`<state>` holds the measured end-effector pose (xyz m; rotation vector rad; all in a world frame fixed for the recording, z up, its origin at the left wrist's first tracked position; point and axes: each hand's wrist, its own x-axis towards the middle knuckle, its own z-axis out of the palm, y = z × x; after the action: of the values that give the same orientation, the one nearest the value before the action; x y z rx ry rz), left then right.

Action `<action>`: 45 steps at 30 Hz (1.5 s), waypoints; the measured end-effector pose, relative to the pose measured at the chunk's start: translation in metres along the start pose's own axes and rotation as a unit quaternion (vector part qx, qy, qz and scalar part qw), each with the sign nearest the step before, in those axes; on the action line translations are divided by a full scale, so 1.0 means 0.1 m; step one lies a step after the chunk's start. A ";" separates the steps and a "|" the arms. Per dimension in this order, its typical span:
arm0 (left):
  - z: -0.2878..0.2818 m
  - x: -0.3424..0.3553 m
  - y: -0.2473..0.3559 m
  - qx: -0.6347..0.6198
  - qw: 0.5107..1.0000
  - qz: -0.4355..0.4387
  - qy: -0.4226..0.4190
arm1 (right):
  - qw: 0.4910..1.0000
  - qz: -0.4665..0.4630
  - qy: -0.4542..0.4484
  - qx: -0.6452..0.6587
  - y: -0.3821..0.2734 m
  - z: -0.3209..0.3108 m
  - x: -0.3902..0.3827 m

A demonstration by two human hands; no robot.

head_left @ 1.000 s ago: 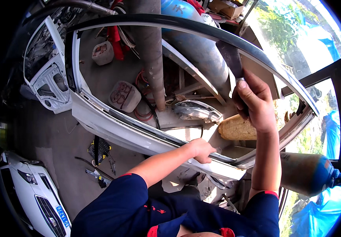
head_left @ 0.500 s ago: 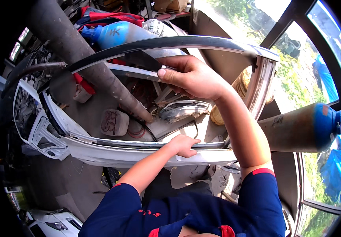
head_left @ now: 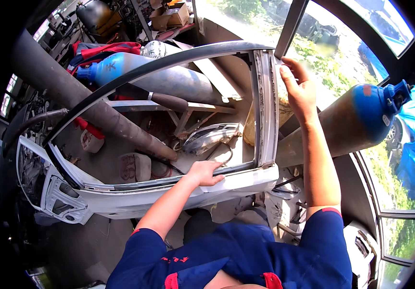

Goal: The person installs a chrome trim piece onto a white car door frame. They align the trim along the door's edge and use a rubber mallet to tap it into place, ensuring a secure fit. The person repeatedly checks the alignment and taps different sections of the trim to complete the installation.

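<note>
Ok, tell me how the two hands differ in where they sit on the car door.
The left hand rests low, on the sill along the window frame's lower edge. The right hand is raised, gripping the upright frame near its top corner. Both are bare and touch the same white door.

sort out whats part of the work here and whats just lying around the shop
In hand:
white car door
its window frame
left hand resting on the sill
right hand gripping the upright

Lying about:
blue-topped gas cylinder
pale blue cylinder
headlamp
cardboard boxes
</note>
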<state>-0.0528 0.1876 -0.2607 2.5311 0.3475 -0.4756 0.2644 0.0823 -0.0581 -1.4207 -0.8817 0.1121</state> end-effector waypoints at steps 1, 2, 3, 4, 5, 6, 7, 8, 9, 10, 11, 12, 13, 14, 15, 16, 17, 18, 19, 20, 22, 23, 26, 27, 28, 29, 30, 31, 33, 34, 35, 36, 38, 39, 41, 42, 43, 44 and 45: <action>-0.01 -0.05 0.03 0.043 0.998 -0.005 0.045 | 0.996 0.012 -0.046 0.072 0.04 0.07 0.12; 0.00 -0.11 0.07 0.087 0.992 -0.010 0.088 | 0.981 0.050 -0.093 0.161 0.06 0.15 0.16; -0.06 -0.13 0.11 0.136 0.982 -0.017 0.133 | 0.971 0.062 -0.137 0.187 0.10 0.23 0.23; -0.10 -0.22 0.21 0.104 0.986 -0.047 0.125 | 0.952 0.089 -0.184 0.229 0.11 0.30 0.20; -0.17 -0.20 0.21 0.069 0.985 -0.046 0.153 | 0.928 0.117 -0.230 0.270 0.14 0.34 0.20; -0.30 -0.20 0.24 0.015 0.987 -0.044 0.155 | 0.927 0.102 -0.234 0.275 0.25 0.39 0.16; -0.40 -0.18 0.20 -0.040 0.983 -0.052 0.169 | 0.927 0.086 -0.237 0.277 0.37 0.45 0.12; -0.50 -0.16 0.27 -0.237 0.944 -0.068 0.219 | 0.935 0.043 -0.228 0.268 0.42 0.51 0.09; -0.49 -0.16 0.23 -0.452 0.848 -0.090 0.260 | 0.956 0.006 -0.228 0.187 0.43 0.50 0.09; -0.73 -0.17 0.41 -0.546 0.790 -0.094 0.263 | 0.948 0.031 -0.254 0.189 0.45 0.43 0.06; -0.80 -0.22 0.48 -0.667 0.699 -0.064 0.249 | 0.940 0.034 -0.277 0.196 0.43 0.43 0.11; -0.83 -0.23 0.54 -0.753 0.611 -0.037 0.243 | 0.942 0.030 -0.267 0.200 0.45 0.43 0.11; -0.79 -0.22 0.59 -0.798 0.549 -0.012 0.249 | 0.931 0.058 -0.279 0.227 0.45 0.40 0.12; -0.69 -0.26 0.61 -0.820 0.516 0.004 0.246 | 0.941 0.014 -0.247 0.230 0.47 0.46 0.10; -0.56 -0.30 0.66 -0.844 0.478 0.017 0.240 | 0.948 -0.023 -0.216 0.231 0.48 0.51 0.04; -0.48 -0.30 0.69 -0.854 0.457 0.025 0.248 | 0.942 -0.004 -0.235 0.238 0.50 0.50 0.04; -0.42 -0.31 0.70 -0.862 0.436 0.034 0.255 | 0.936 0.014 -0.252 0.244 0.51 0.46 0.08; -0.33 -0.31 0.70 -0.863 0.440 0.049 0.245 | 0.931 0.036 -0.270 0.244 0.52 0.40 0.08; -0.25 -0.30 0.70 -0.823 0.494 0.008 0.279 | 0.932 0.046 -0.272 0.237 0.52 0.39 0.11; -0.19 -0.28 0.69 -0.778 0.546 -0.034 0.309 | 0.933 0.047 -0.269 0.234 0.51 0.38 0.09; 0.05 -0.23 0.58 -0.589 0.713 -0.108 0.365 | 0.930 0.080 -0.263 0.243 0.38 0.33 0.07; 0.19 -0.27 0.44 -0.292 0.886 -0.141 0.331 | 0.935 0.045 -0.244 0.253 0.33 0.37 0.05; 0.41 -0.37 0.62 0.195 0.939 -0.258 0.115 | 0.938 0.080 -0.260 0.213 0.39 0.28 0.08; 0.52 -0.41 0.68 0.178 0.945 -0.263 0.078 | 0.945 0.071 -0.202 0.248 0.43 0.31 0.08; 0.53 -0.47 0.77 0.207 0.939 -0.264 0.070 | 0.946 0.061 -0.145 0.283 0.49 0.38 0.05; 0.52 -0.50 0.83 0.236 0.933 -0.265 0.062 | 0.943 0.050 -0.088 0.318 0.53 0.42 0.03; 0.59 -0.52 0.85 0.271 0.923 -0.269 0.058 | 0.947 0.097 -0.213 0.220 0.35 0.28 0.06; 0.64 -0.54 0.88 0.310 0.911 -0.267 0.054 | 0.949 0.080 -0.212 0.220 0.27 0.33 0.06; 0.75 -0.59 1.00 0.355 0.899 -0.257 0.012 | 0.958 0.131 -0.157 0.203 0.03 0.37 -0.04; 0.80 -0.62 0.99 0.371 0.893 -0.253 0.014 | 0.958 0.102 -0.179 0.197 0.13 0.32 -0.01; 0.86 -0.65 0.98 0.386 0.888 -0.249 0.016 | 0.957 0.094 -0.202 0.185 0.22 0.28 0.01; 0.86 -0.66 0.97 0.392 0.888 -0.239 0.013 | 0.957 0.082 -0.220 0.172 0.31 0.24 0.06; 0.92 -0.77 1.01 0.397 0.889 -0.227 0.002 | 0.954 0.081 -0.251 0.142 0.36 0.19 0.10; 0.92 -0.81 1.00 0.372 0.903 -0.217 0.004 | 0.955 0.094 -0.242 0.147 0.35 0.21 0.11; 0.92 -0.95 1.01 0.320 0.927 -0.194 0.008 | 0.955 0.118 -0.223 0.157 0.33 0.21 0.06; 0.71 -1.03 1.04 0.204 0.963 -0.167 0.047 | 0.959 0.108 -0.222 0.136 0.29 0.16 0.03; 0.54 -1.10 1.03 0.109 0.977 -0.123 0.139 | 0.964 0.104 -0.216 0.111 0.26 0.18 0.04; 0.47 -1.16 0.98 0.046 0.972 -0.064 0.222 | 0.964 0.096 -0.209 0.132 0.29 0.22 0.01; 0.21 -1.20 0.97 -0.036 0.967 -0.010 0.251 | 0.960 0.107 -0.202 0.162 0.39 0.22 0.03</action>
<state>-0.1341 0.0785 -0.1845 2.5510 0.5614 0.1808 0.2708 0.1095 -0.0934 -1.1954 -0.9845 0.7014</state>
